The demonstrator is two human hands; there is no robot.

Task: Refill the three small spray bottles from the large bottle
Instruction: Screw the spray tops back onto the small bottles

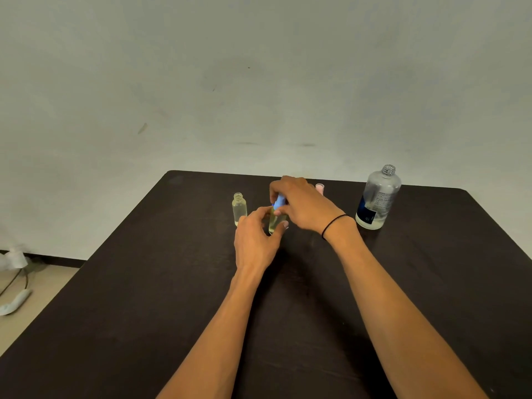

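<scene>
Yellowish liquid fills middle bottle [277, 223]; large bottle [377, 197] near-empty

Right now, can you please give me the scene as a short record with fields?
left hand: left hand grips the small clear spray bottle of yellowish liquid
right hand: right hand holds the light blue spray cap at that bottle's top
uncapped: small clear open-necked bottle, standing apart to the left
source: large clear plastic bottle with dark label, uncapped, nearly empty
surface: dark wooden table
</scene>
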